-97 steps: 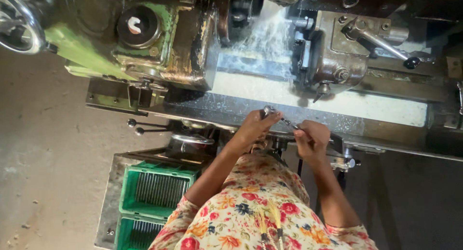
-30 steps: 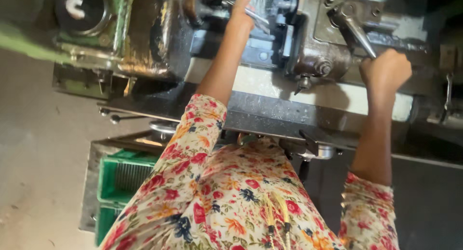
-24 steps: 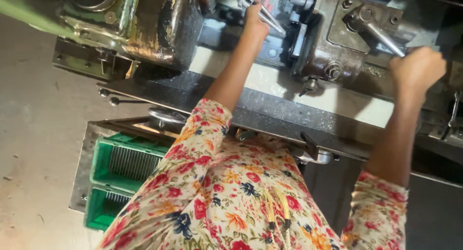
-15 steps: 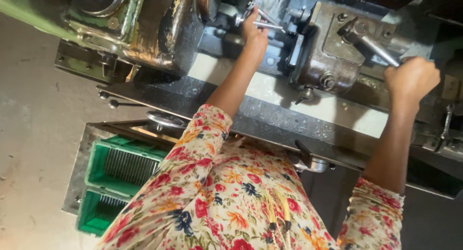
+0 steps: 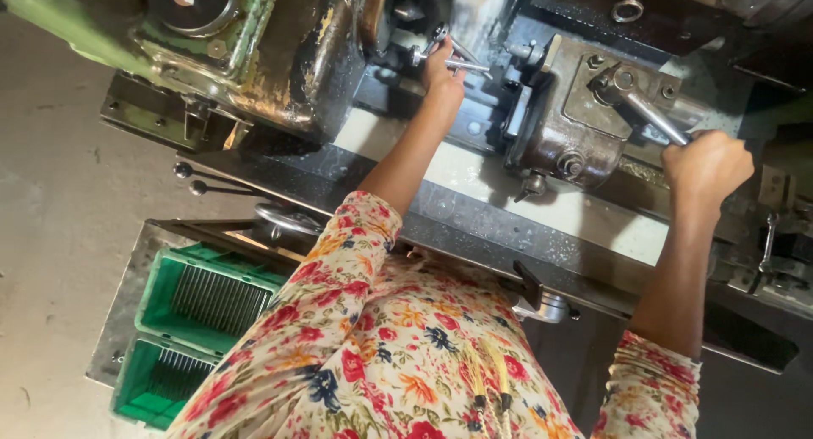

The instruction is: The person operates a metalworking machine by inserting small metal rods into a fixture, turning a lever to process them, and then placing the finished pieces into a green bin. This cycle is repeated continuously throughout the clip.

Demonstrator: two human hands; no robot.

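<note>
The person is standing at a metal-working lathe [image 5: 279, 83], viewed from above, with both arms reaching forward over the machine bed.

The left hand [image 5: 440, 66] is reaching in beside the green, worn headstock and is closing its fingers around a slim bright metal rod [image 5: 461, 62], which is lying roughly level next to the chuck area [image 5: 398, 16]. The grip looks like a pinch between thumb and fingers (the fingertips themselves are partly hidden by the metal parts around them).

The right hand [image 5: 707, 164] is curling into a full fist around the end of a long steel lever handle [image 5: 652, 117]. That handle is rising at a slant from the top of the grey tool block [image 5: 584, 121], which is sitting on the bed to the right of the rod. The lever's far end is hidden inside the fist.

The two hands are working well apart, with the tool block standing between them.

A pale strip of the machine bed [image 5: 474, 176] is running below both hands. Small ball-ended levers [image 5: 199, 181] are projecting from the front apron at the left. On the floor below, two green plastic crates [image 5: 199, 299] are sitting side by side in a metal tray, the nearer one holding rows of thin upright metal pieces. The person's flowered sleeves [image 5: 356, 236] are covering both arms down to about the elbow.
</note>
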